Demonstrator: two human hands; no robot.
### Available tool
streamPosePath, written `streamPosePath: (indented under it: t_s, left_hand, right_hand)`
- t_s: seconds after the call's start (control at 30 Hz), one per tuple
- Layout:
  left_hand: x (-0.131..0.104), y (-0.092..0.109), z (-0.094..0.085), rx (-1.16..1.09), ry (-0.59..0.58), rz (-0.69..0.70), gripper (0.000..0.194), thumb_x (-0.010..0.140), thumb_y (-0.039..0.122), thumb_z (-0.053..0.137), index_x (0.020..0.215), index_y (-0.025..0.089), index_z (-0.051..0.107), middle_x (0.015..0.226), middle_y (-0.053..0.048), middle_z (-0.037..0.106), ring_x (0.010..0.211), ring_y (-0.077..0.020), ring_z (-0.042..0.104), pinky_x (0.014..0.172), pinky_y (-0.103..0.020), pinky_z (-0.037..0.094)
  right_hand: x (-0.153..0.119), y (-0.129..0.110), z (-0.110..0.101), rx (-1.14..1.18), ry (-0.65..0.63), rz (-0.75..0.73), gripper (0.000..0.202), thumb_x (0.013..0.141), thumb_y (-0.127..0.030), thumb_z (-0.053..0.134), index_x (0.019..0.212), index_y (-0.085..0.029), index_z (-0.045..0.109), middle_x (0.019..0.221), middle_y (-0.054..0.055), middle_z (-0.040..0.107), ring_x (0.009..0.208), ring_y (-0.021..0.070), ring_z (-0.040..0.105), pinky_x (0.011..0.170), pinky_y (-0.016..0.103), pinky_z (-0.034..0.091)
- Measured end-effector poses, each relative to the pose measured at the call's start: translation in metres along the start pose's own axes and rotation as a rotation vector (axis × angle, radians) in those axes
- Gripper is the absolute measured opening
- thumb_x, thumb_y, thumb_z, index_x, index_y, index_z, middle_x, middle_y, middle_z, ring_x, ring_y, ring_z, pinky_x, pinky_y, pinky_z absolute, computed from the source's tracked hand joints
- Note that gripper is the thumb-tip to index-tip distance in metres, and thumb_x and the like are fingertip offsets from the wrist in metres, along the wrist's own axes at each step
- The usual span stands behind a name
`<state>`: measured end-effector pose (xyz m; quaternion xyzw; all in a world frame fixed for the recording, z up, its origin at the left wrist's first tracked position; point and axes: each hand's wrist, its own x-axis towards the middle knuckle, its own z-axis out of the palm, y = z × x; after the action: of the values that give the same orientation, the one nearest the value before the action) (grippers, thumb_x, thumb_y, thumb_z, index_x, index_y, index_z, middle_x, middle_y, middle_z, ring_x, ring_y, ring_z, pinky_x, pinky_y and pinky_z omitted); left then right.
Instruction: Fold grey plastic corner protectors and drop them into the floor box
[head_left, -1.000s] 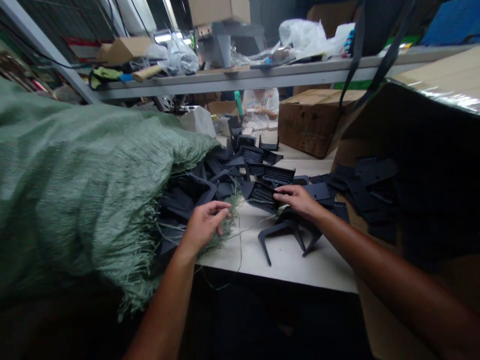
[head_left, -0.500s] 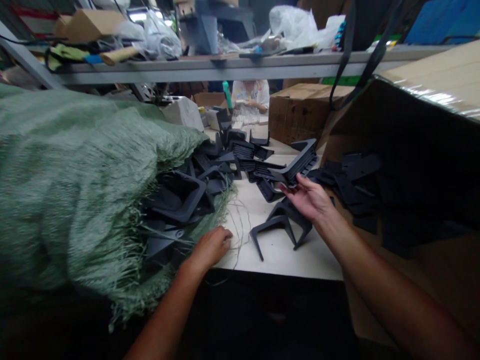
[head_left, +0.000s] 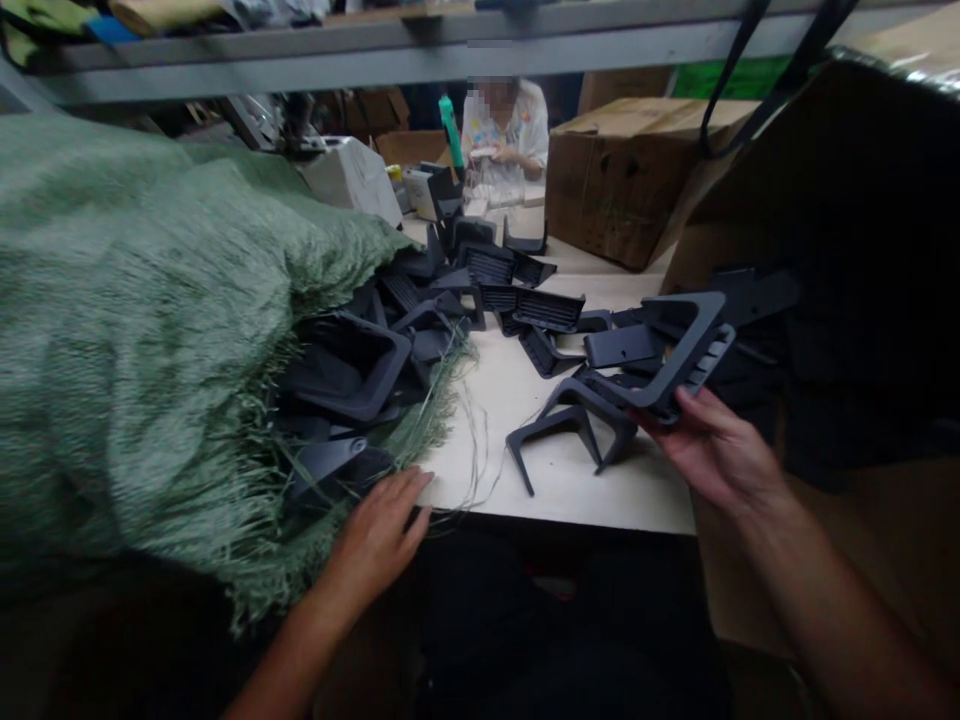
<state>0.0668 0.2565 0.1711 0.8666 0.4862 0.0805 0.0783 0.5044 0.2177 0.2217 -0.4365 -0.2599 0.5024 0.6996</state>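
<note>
My right hand point(head_left: 724, 455) grips a dark grey U-shaped plastic bracket point(head_left: 686, 345) by its lower side, at the opening of the cardboard box point(head_left: 757, 560) on the right. A slotted strip shows along the bracket's outer side; I cannot tell whether it is a second piece. With fingers stretched out, my left hand point(head_left: 384, 530) is at the table's front edge, beside the frayed mouth of a green woven sack point(head_left: 172, 300). Similar brackets point(head_left: 360, 375) fill that mouth. Between my hands, several U-shaped pieces point(head_left: 559, 425) stand on the white table point(head_left: 487, 380).
More dark parts point(head_left: 551, 310) are heaped across the table's middle. Dark pieces point(head_left: 757, 295) lie in the shadowed right-hand box. A closed brown carton point(head_left: 611, 190) stands behind. Overhead runs a shelf edge point(head_left: 420, 60). Beyond the table sits a person in a white top point(head_left: 529, 125).
My right hand has carried the bracket rightward to the box opening. My left hand has drawn back left, its fingers now extended. The view has tilted downward.
</note>
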Motion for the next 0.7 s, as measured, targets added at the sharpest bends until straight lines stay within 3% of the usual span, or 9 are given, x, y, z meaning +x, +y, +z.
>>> streamPosePath:
  t_s: [0.17,0.37,0.5,0.6,0.7]
  left_hand:
    - [-0.019,0.014,0.019,0.065,0.001,0.145,0.051,0.104,0.031,0.050,0.154,0.027,0.059,0.167,-0.007,0.050,0.156,-0.0370,0.044,0.128,-0.063,0.038]
    - [-0.031,-0.017,0.033,-0.009,0.089,0.135,0.055,0.103,0.020,0.046,0.157,0.022,0.055,0.164,-0.010,0.052,0.157,-0.0324,0.042,0.128,-0.059,0.042]
    - [-0.037,-0.012,0.010,-0.114,0.204,0.086,0.049,0.104,0.023,0.049,0.152,0.029,0.060,0.156,-0.007,0.062,0.151,-0.0279,0.052,0.128,-0.055,0.044]
    - [-0.033,0.012,-0.015,-0.198,0.318,0.021,0.044,0.105,0.023,0.050,0.147,0.029,0.064,0.155,-0.006,0.063,0.150,-0.0261,0.053,0.130,-0.053,0.040]
    - [-0.025,0.036,-0.029,-0.342,0.353,-0.086,0.037,0.107,0.030,0.053,0.139,0.027,0.070,0.152,-0.007,0.065,0.144,-0.0261,0.060,0.128,-0.050,0.044]
  right_hand:
    - [-0.018,0.004,-0.009,-0.001,0.039,0.013,0.025,0.087,-0.033,0.078,0.112,-0.035,0.079,0.122,-0.001,0.081,0.117,0.0259,0.075,0.113,0.050,0.058]
    - [-0.029,0.004,-0.019,-0.052,0.061,-0.030,0.025,0.089,-0.034,0.076,0.113,-0.037,0.080,0.121,0.000,0.081,0.117,0.0270,0.076,0.118,0.051,0.053]
    - [-0.033,0.004,-0.022,-0.105,0.079,-0.045,0.029,0.087,-0.037,0.077,0.116,-0.036,0.080,0.123,0.002,0.081,0.120,0.0293,0.075,0.121,0.053,0.050]
    - [-0.036,0.006,-0.020,-0.117,0.114,-0.021,0.030,0.084,-0.040,0.079,0.114,-0.035,0.082,0.127,0.004,0.079,0.123,0.0318,0.073,0.121,0.053,0.050]
    - [-0.040,0.011,-0.016,-0.113,0.134,0.009,0.033,0.081,-0.042,0.082,0.114,-0.034,0.083,0.134,0.007,0.077,0.128,0.0328,0.071,0.120,0.048,0.052]
